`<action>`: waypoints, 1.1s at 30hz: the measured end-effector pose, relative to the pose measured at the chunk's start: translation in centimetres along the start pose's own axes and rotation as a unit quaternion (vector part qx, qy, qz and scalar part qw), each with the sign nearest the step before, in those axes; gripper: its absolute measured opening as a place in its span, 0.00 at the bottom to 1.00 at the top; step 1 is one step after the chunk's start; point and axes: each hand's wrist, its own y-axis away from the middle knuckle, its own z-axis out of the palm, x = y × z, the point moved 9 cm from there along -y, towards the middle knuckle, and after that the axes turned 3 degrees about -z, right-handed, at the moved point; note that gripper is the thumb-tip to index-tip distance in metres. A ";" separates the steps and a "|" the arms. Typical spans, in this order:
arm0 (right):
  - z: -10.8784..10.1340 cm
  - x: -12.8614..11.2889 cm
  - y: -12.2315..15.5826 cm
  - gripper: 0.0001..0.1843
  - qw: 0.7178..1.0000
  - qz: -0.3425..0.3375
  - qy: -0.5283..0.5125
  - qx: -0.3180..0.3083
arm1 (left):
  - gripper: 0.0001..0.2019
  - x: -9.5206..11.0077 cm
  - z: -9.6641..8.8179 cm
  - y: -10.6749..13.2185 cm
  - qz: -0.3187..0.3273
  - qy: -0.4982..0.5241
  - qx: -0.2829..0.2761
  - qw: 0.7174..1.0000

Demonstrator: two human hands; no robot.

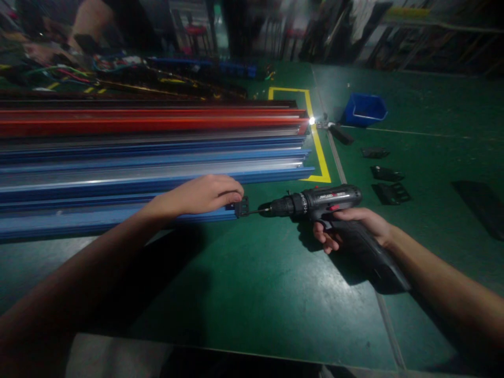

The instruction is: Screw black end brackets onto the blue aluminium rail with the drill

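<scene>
Entry: one person, showing in the head view as two arms only.
- Left hand (205, 194): appearing bare, with slim fingers.
- Left forearm (98, 262): showing unclothed all the way to the lower left edge, much of it darkening in shadow.
- Right hand (368, 220): appearing bare.
- Right forearm (441, 278): showing unclothed to the right edge, slender, its underside fading into shadow.

A blue bin (364, 109) sits far out on the green mat (252, 294), black brackets (391, 193) in a row near it, yellow tape (318, 152) running alongside.
</scene>
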 end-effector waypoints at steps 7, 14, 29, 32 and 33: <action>0.0 -0.1 0.0 0.21 1.000 -0.003 0.002 0.009 | 0.18 0.0 -0.1 0.0 -0.001 0.001 0.002 1.000; 0.0 -0.2 0.1 0.22 1.000 -0.003 0.005 -0.001 | 0.18 0.1 -0.1 0.0 0.000 0.001 0.000 1.000; -0.1 -0.1 0.1 0.24 1.000 0.009 -0.006 -0.004 | 0.19 0.0 0.0 0.0 -0.009 -0.001 -0.007 1.000; -0.2 0.0 0.1 0.24 1.000 0.013 -0.011 -0.001 | 0.18 0.0 0.0 0.0 -0.009 0.003 -0.007 1.000; -0.2 0.0 0.0 0.24 1.000 0.013 -0.011 0.000 | 0.18 0.0 0.0 0.0 -0.009 0.004 -0.008 1.000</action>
